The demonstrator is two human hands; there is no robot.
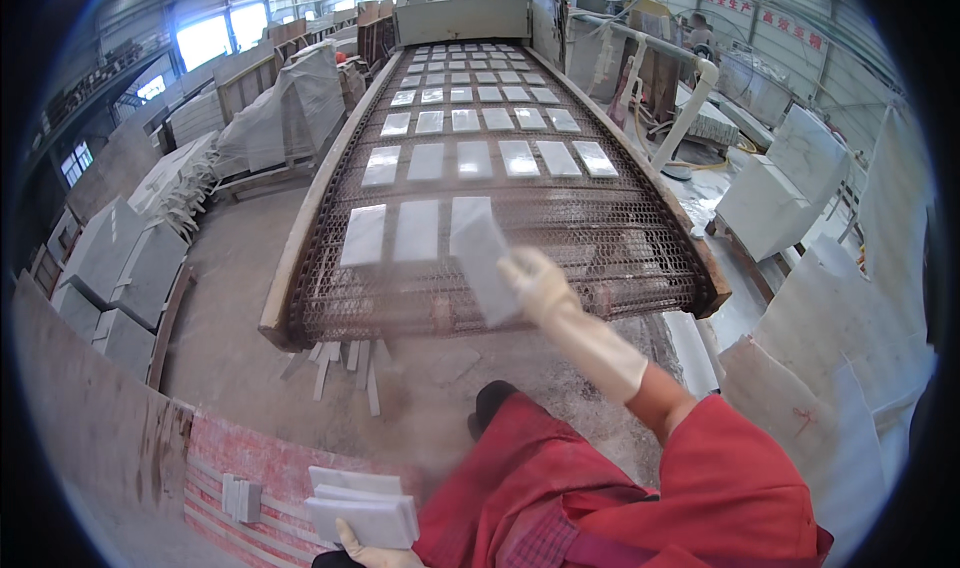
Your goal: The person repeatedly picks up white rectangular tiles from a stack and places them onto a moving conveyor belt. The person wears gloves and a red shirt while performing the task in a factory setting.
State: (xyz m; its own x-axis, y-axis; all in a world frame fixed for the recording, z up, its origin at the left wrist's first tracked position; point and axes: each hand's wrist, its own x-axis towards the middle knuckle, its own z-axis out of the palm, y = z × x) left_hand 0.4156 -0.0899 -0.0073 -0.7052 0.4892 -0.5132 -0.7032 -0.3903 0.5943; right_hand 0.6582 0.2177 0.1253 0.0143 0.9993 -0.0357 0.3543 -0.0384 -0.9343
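Observation:
My right hand, in a pale glove, grips the edge of a white stone tile. That tile hangs tilted over the near end of a wire-mesh conveyor belt, partly covering another tile behind it. Two more white tiles, a left one and a middle one, lie beside it in the nearest row. Low in the view, my gloved left hand is closed round a small stack of white tiles, its thumb on the front face.
Several rows of tiles run up the belt to a pale machine housing. Beside my left hand, a red-and-white surface bears small tile pieces. Stone strips lie under the belt's end. Slabs lean at right.

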